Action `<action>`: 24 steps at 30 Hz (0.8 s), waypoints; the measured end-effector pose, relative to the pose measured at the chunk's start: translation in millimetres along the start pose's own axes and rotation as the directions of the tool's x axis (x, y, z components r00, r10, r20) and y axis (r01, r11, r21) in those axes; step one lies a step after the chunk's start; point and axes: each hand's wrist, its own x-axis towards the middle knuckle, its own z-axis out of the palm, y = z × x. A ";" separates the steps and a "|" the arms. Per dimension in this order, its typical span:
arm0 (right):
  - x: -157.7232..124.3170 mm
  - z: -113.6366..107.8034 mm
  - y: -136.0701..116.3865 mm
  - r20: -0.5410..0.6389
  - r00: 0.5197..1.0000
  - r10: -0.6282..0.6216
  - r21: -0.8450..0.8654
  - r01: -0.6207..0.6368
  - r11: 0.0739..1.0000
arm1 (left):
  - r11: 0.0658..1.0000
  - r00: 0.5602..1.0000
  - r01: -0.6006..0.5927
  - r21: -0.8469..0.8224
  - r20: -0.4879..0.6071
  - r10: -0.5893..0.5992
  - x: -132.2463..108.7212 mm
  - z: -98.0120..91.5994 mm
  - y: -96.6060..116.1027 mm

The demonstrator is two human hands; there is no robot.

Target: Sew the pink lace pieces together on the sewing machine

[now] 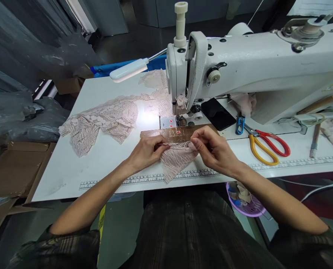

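A pale pink lace piece (177, 160) hangs between my two hands at the front of the sewing machine (239, 67). My left hand (149, 151) pinches its upper left edge between thumb and fingers. At the upper right edge my right hand (212, 151) grips the lace with thumb and forefinger. Just beyond the hands lies a brown plate (152, 133) in front of the needle and presser foot (180, 120). More pink lace pieces (107, 116) are spread on the white table (62, 172) to the left, some reaching behind the needle area.
Right of the needle lie a black phone (218, 114), blue thread snips (240, 124) and scissors (267, 144) with red and yellow handles. A white lamp (129, 70) hangs over the table. A purple basket (249, 209) with scraps stands below. Cardboard boxes (15, 168) are at the left.
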 end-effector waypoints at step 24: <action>-7.6 -37.5 9.0 -0.434 0.900 0.044 -0.109 -0.101 0.989 | 0.964 0.932 -0.266 -0.023 0.249 0.263 16.9 5.1 14.2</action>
